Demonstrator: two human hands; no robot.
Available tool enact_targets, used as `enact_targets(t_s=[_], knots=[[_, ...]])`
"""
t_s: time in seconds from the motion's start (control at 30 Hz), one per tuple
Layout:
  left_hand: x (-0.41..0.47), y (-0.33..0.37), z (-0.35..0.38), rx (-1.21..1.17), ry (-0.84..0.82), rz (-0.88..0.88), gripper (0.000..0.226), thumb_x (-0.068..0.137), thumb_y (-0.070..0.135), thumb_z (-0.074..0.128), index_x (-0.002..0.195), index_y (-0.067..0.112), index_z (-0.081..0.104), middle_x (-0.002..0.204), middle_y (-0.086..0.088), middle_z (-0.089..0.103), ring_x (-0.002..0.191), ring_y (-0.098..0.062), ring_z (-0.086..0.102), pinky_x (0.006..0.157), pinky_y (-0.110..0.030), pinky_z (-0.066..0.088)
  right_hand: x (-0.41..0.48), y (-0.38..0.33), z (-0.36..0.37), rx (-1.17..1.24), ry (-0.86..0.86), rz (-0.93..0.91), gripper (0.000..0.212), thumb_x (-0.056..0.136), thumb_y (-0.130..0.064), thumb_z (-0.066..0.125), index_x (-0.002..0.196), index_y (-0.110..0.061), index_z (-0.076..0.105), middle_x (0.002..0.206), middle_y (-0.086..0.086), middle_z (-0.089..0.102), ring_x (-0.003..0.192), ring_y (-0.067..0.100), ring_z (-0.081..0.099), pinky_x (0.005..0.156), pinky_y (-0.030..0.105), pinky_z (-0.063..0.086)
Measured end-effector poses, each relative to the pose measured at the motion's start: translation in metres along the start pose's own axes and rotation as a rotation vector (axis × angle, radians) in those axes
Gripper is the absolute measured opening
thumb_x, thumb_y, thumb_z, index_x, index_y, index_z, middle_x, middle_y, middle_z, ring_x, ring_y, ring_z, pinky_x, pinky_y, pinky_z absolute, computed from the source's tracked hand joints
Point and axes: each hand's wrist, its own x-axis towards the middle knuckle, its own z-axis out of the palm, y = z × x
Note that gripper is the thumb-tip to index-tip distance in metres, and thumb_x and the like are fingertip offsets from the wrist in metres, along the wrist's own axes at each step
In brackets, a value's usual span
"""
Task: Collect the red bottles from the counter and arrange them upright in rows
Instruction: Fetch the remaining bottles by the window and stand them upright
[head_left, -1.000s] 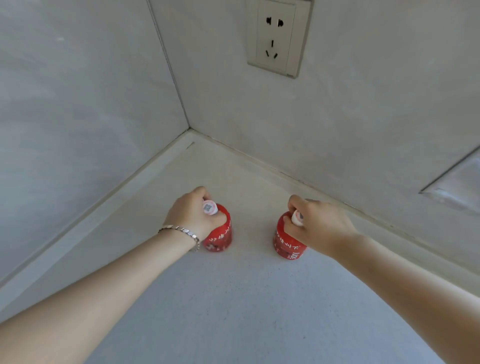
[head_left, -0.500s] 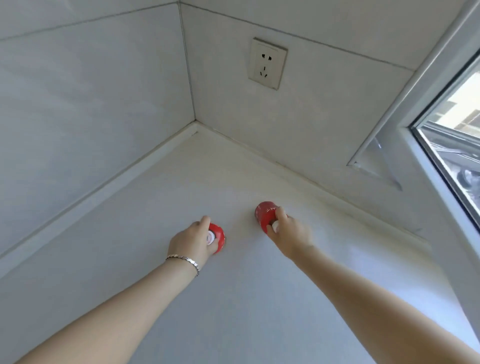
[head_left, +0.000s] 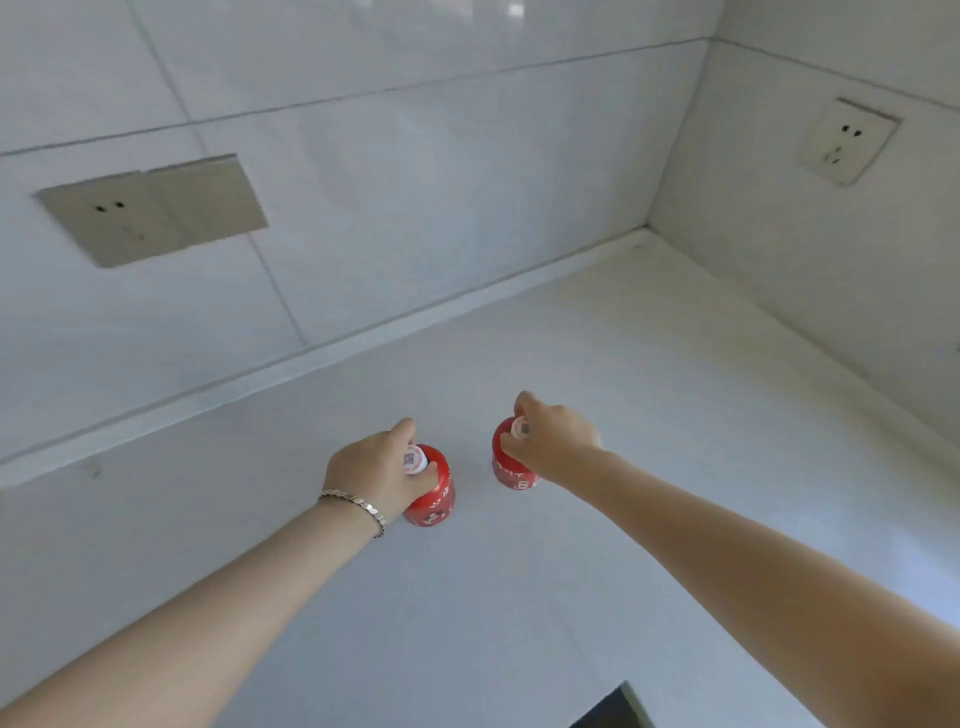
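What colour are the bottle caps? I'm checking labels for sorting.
White, with a small dark printed square on top; the left bottle's cap shows it best, in the head view.

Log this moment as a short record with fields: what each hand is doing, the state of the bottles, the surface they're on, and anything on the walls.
left hand: closed around the top of the left red bottle; bracelet on the wrist
right hand: closed around the top of the right red bottle
bottles: two, both upright, white caps, apart from each other
surface: pale counter, near a corner
walls: tiled; double socket plate on the left, single socket on the right
row: only these two bottles in view
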Motion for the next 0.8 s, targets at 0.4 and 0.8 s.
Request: enact_targets(t_s=[0.4, 0.8], knots=[[-0.271, -0.329, -0.099, -0.089, 0.252, -0.538, 0.030, 0.083, 0.036, 0.060, 0.081, 0.019, 0.035, 0.068, 0.004, 0.047, 0.070, -0.024, 0.048, 0.060, -0.027, 0.035, -0.133, -0.337, 0.195, -0.153, -0.280, -0.481, 0.035, 0.087, -0.037, 0.053, 0.119, -0.024, 0.048, 0.114, 0.007, 0.062, 0.084, 0.022, 0.055, 0.077, 0.035, 0.055], [-0.444, -0.475, -0.090, -0.150, 0.267, -0.888, 0.028, 0.085, 0.036, 0.060, 0.104, 0.019, 0.051, 0.097, -0.001, 0.066, 0.094, -0.023, 0.063, 0.081, -0.033, 0.053, -0.220, -0.513, 0.339, -0.158, -0.340, -0.755, 0.030, 0.092, -0.028, 0.047, 0.120, -0.017, 0.048, 0.114, 0.011, 0.060, 0.100, 0.032, 0.060, 0.080, 0.038, 0.051]])
